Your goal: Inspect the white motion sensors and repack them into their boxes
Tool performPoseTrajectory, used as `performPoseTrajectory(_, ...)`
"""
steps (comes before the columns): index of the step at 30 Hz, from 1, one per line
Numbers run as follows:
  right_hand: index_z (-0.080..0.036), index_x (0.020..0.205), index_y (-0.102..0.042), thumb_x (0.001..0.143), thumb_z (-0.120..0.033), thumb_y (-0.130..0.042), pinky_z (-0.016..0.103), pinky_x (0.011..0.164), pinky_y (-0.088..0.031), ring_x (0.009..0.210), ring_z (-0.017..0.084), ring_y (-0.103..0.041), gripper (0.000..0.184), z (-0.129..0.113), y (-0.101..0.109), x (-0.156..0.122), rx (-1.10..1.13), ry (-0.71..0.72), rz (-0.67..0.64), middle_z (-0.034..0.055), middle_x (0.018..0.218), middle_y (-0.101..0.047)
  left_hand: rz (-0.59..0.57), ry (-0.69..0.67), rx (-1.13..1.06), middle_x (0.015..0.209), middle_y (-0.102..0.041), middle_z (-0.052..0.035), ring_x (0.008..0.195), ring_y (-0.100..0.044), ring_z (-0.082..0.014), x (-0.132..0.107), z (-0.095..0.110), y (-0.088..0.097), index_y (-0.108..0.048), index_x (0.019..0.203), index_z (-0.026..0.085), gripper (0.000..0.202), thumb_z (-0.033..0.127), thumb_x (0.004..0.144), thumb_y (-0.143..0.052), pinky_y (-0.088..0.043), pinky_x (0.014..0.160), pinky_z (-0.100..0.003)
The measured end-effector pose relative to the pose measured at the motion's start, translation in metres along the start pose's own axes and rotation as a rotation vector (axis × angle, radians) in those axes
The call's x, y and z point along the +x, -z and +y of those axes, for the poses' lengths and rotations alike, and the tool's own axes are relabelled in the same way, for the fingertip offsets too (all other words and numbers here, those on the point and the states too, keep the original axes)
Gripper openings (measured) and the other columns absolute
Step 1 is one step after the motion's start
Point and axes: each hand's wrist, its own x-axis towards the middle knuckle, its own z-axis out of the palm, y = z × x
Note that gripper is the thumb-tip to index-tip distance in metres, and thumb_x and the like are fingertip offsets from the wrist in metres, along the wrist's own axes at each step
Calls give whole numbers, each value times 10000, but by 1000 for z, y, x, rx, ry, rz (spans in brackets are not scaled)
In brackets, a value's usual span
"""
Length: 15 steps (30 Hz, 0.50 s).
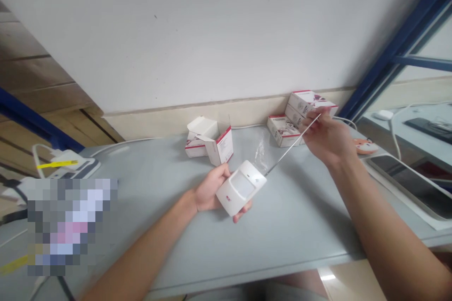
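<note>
- The wall point(212, 42) rises behind both grips, the left grip point(213, 190) and the right grip point(326, 136).
- The desk point(282, 240) spreads beneath them; its front edge runs on the near side of the left grip, with a strip of bare surface in between, and more bare surface lies below the right grip.
- The dark-faced slab point(411, 186) lies to the right of the right grip, past the forearm, and narrows the room on that side.
- White-and-red boxes point(294, 113), some stacked, sit just behind the right grip; whether the fingers touch them I cannot tell.
- Opened packaging point(224, 146) stands just behind the left grip, flaps up, limiting the room there.
- The white device point(242, 188) is in the left grip, which is closed around its left edge and underside, fingertips showing past its lower right edge; it is tilted, its upper end towards the right grip.
- See-through plastic point(260, 153) lies between the grips, just behind the device.
- The orange item point(365, 146) rests just right of the right wrist.
- The thin metal antenna point(293, 145) slants up from the device's top corner; the right grip pinches its far end.
</note>
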Motion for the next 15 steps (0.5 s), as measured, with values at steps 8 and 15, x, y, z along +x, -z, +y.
performPoseTrajectory(8, -290, 715, -589, 881, -441, -835, 326, 518, -309, 554, 163, -299, 333, -12, 25, 9, 104, 65, 69, -25, 673, -417, 1, 38, -6, 737, -703, -152, 583, -633, -271, 1, 0, -1, -705, 998, 102, 540, 478, 868, -339, -441, 507, -345)
performPoseTrajectory(15, -318, 913, -696, 828, -642, -827, 311, 498, -339, 566, 147, -365, 360, 6, 8, 3, -15, -6, 74, -38, 692, -440, 4, -31, -89, 827, -741, -185, 643, -686, -293, 4, -6, 6, -672, 1039, 103, 482, 445, 862, -383, -495, 646, -395)
